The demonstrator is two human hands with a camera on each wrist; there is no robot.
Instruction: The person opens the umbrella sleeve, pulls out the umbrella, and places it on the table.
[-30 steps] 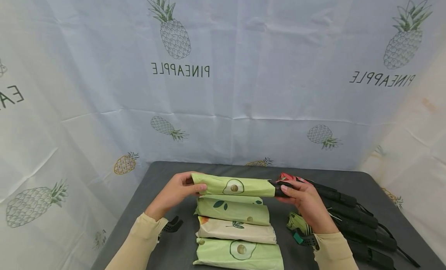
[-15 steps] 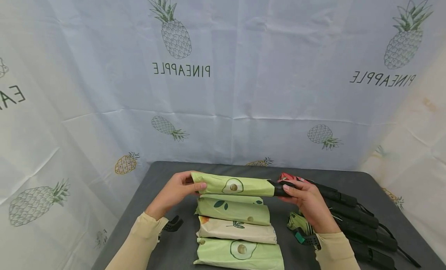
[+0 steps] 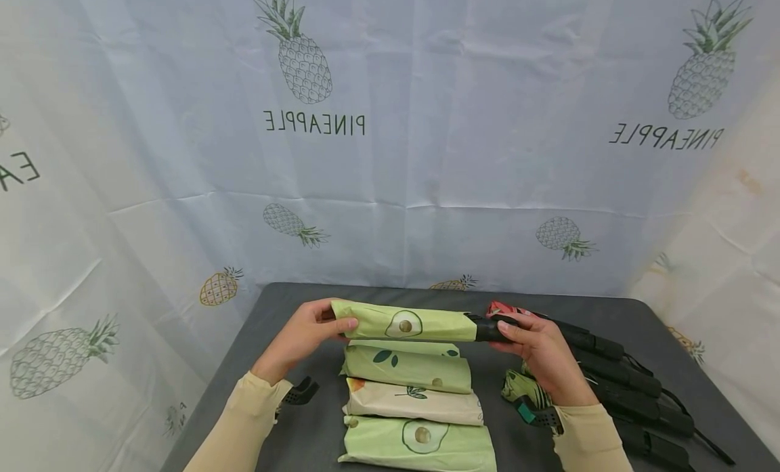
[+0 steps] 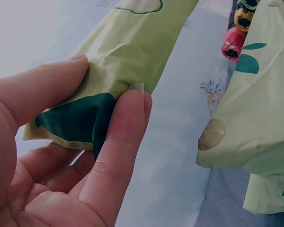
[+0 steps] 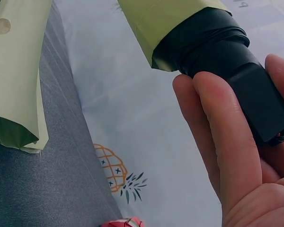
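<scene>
Both hands hold a folding umbrella lying crosswise above the table, mostly inside a pale green sleeve [image 3: 441,325] with an avocado print. My left hand [image 3: 311,336] pinches the sleeve's left end between thumb and fingers; in the left wrist view a dark green patch [image 4: 73,118] shows there. On the other side, my right hand [image 3: 545,357] grips the black umbrella handle [image 5: 246,90], which sticks out of the sleeve's mouth. The umbrella's canopy is hidden inside. Below it in the head view lie several filled-out sleeves, among them a cream one [image 3: 420,403] and another avocado one [image 3: 390,443].
Several folded umbrellas with black handles [image 3: 634,397] lie at the right of the dark grey table [image 3: 292,445]. A red canopy [image 3: 502,308] and a green striped canopy [image 3: 521,389] show at their near ends. A pineapple-print curtain [image 3: 414,160] hangs behind and at the sides.
My right hand has moved slightly right with the handle, and the left hand with the sleeve slightly left. A little more black handle shows outside the sleeve.
</scene>
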